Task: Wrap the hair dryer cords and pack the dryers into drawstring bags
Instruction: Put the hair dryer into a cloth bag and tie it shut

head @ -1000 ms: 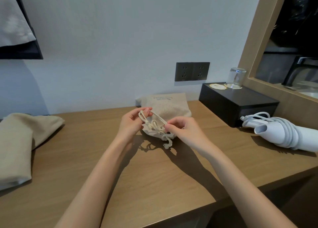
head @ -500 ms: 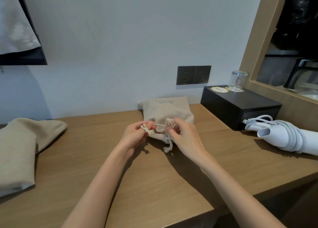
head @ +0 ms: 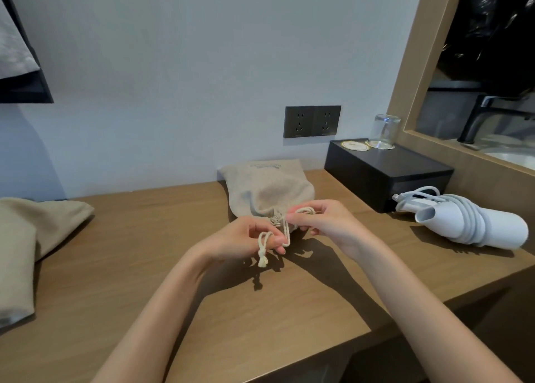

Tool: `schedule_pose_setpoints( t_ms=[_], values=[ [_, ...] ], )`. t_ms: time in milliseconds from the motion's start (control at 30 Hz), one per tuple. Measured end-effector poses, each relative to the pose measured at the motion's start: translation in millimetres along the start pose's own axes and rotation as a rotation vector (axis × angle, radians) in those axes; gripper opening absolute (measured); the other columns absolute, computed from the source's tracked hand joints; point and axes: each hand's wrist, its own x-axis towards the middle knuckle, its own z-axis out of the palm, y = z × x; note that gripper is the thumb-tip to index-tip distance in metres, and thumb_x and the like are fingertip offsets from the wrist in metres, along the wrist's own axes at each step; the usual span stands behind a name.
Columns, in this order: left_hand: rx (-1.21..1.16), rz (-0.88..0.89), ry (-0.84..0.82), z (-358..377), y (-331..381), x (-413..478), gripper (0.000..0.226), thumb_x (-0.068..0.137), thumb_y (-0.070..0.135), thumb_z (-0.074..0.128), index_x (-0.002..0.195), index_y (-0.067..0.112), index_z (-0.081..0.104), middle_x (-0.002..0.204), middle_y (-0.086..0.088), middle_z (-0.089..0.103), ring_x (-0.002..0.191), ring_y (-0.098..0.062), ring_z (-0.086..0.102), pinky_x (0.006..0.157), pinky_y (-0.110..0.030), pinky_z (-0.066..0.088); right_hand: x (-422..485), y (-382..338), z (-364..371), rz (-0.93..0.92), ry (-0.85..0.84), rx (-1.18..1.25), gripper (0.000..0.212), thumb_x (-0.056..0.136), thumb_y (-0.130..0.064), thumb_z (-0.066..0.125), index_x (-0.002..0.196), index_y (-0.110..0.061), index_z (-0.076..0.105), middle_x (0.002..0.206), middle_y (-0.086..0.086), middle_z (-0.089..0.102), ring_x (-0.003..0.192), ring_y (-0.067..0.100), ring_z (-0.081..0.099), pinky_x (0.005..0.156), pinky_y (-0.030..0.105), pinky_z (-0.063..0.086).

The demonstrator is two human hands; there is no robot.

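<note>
- The left hand (head: 249,238) is pinching the drawstring's (head: 285,229) knotted end, the right hand (head: 327,223) its loop.
- The bag (head: 269,186) is lying just behind them near the desk's (head: 144,252) back edge, neck pointing toward both hands.

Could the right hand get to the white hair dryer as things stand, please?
Probably yes: only open desk lies between the right hand and the hair dryer, but it must first release the drawstring.
</note>
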Motion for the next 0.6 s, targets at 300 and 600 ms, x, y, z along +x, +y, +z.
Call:
schedule_pose_setpoints(
  t_ms=[300,600],
  values=[
    [0.094,0.1,0.303,-9,3,-1,0.023,0.088,0.004,0.063,0.098,0.023,0.07,0.091,0.009,0.066,0.061,0.004,0.05,0.06,-0.008,0.04,0,1,2,-0.258,0.072,-0.254,0.009,0.082,-0.024,0.076,0.084,-0.021,0.069,0.089,-0.008,0.07,0.09,0.005,0.064,0.083,0.026,0.051],
    [0.259,0.042,0.403,12,-3,3,0.018,0.071,0.041,0.082,0.084,0.03,0.078,0.073,0.017,0.072,0.069,0.004,0.065,0.059,-0.014,0.05,0,4,2,-0.229,0.067,-0.154,0.009,0.082,-0.025,0.077,0.088,-0.02,0.073,0.086,-0.009,0.071,0.08,-0.005,0.064,0.065,0.008,0.045]
  ],
)
